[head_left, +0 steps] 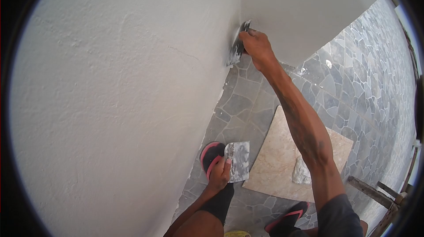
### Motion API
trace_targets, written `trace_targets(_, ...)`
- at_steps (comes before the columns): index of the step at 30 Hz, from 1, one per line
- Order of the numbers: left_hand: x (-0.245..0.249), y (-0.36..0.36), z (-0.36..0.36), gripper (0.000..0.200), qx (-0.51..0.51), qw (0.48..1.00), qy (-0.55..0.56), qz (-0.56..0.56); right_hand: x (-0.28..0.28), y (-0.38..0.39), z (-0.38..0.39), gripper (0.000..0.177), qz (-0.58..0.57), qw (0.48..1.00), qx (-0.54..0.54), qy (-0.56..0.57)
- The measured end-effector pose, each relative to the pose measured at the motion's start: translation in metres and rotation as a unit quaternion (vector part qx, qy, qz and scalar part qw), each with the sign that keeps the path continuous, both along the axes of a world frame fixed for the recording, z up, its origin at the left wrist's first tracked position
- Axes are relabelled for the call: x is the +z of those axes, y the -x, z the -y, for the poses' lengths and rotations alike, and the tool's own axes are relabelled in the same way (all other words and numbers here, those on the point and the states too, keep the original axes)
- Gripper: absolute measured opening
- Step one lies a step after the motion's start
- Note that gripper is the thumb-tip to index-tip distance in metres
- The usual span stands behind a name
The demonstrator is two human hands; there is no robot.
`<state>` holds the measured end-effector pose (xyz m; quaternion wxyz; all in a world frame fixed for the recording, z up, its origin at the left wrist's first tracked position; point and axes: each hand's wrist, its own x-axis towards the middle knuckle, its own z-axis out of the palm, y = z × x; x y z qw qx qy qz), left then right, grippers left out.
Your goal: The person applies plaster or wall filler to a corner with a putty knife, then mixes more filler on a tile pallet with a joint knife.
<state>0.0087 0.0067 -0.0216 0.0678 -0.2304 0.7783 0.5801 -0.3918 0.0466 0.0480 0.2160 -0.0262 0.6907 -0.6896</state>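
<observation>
My right hand (257,47) grips a dark, putty-smeared scraper (237,45), whose blade lies against the white wall (132,73) close to the inner corner. Lower down, my left hand (220,173) holds a second flat scraper (239,161) by its near edge, with white and grey smears over its face. That plate is held above the floor, beside my sandalled foot. A beige marble-look board (269,157) lies on the stone floor below my right forearm, bearing a lump of white putty (301,171).
Irregular grey stone paving (349,82) covers the floor. Another white wall face (291,16) meets the first at the corner. My sandals (212,156) stand on the paving. Wooden bars (371,190) are at the lower right, and a yellow rim (237,234) shows at the bottom edge.
</observation>
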Motion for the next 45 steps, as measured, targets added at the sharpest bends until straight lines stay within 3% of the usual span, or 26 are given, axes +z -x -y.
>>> trace_targets(6,-0.003,-0.001,-0.001,0.025,0.006,1.000,-0.003,-0.010,0.027,-0.007,0.002,0.026,-0.065,0.998,-0.013,-0.024)
trace_targets(9,-0.006,-0.004,0.001,0.026,-0.011,1.000,0.013,0.012,0.065,-0.018,-0.003,0.025,-0.077,0.992,0.011,-0.099)
trace_targets(13,0.000,0.000,-0.001,0.026,-0.001,1.000,0.006,-0.001,0.077,-0.030,-0.012,0.029,-0.154,0.985,-0.037,-0.067)
trace_targets(15,0.002,0.003,-0.002,0.026,0.010,1.000,0.002,-0.026,0.072,-0.033,-0.025,0.031,-0.154,0.986,-0.064,-0.027)
trace_targets(23,-0.007,-0.002,-0.002,0.026,0.019,1.000,-0.017,-0.015,-0.025,-0.036,-0.020,0.035,-0.271,0.948,-0.139,-0.090)
trace_targets(31,-0.008,-0.002,-0.001,0.025,0.023,0.999,-0.020,-0.017,-0.047,-0.027,0.004,0.039,-0.287,0.949,-0.130,-0.020)
trace_targets(34,-0.003,0.000,-0.002,0.025,0.026,0.999,-0.017,-0.018,-0.045,-0.027,0.008,0.049,-0.262,0.961,-0.085,-0.034)
trace_targets(37,0.003,0.001,-0.001,0.024,0.022,1.000,-0.019,-0.007,-0.044,-0.030,0.017,0.056,-0.364,0.923,-0.078,-0.097)
trace_targets(45,0.000,-0.001,0.001,0.024,-0.001,1.000,-0.014,0.003,-0.039,-0.040,0.023,0.059,-0.385,0.910,-0.059,-0.138)
